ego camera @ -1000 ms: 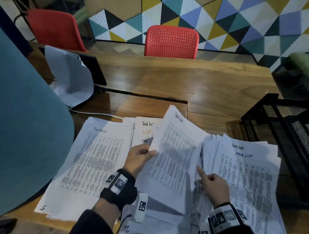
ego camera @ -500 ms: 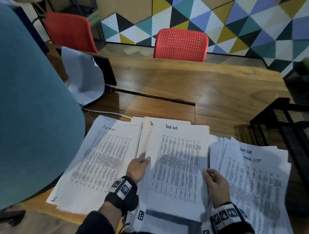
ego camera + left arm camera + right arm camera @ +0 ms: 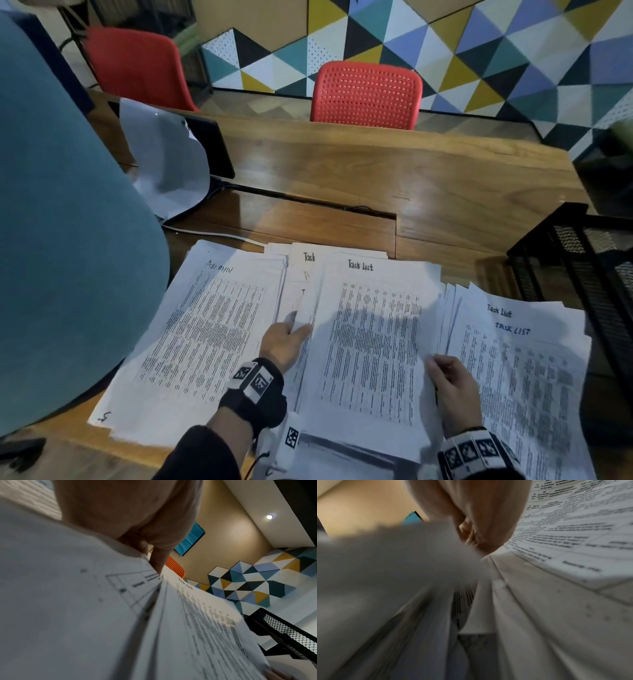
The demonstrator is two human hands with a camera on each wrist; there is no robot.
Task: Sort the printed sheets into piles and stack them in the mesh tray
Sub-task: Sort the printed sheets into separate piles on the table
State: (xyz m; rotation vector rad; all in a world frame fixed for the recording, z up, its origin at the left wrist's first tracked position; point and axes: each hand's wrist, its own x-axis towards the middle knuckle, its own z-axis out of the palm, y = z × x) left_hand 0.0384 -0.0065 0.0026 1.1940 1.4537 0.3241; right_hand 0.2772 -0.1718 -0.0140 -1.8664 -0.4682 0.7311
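**Sorting printed sheets on the wooden surface**

Resting across the near part of the brown wooden surface (image 3: 394, 178) are three spreads of white printed sheets. At the left lies the pile headed "ADMIN" (image 3: 205, 339), flat on the wood. In the middle is the sheet headed "Task List" (image 3: 373, 342), on top of other loose pages. At the right lies a fanned pile headed "TASK LIST" (image 3: 520, 370), its edges splayed toward the middle sheet.

The left hand (image 3: 282, 346) sits at the left edge of the middle sheet, thumb on top of the paper and fingers tucked under the edge, so its grip pinches that sheet; the left wrist view shows a finger (image 3: 158, 559) pressed down between the pages. The right hand (image 3: 454, 387) is at the sheet's right edge, its fingers curled round the paper margin, between the middle sheet and the right pile; the right wrist view is blurred but shows curled fingers (image 3: 471, 536) against paper.

The black mesh tray (image 3: 582, 274) stands at the right edge of the surface, just beyond the right pile and apart from both hands. What it holds cannot be made out.

Two red perforated chairs (image 3: 366, 92) stand behind the surface, before a wall of coloured triangles (image 3: 479, 51).
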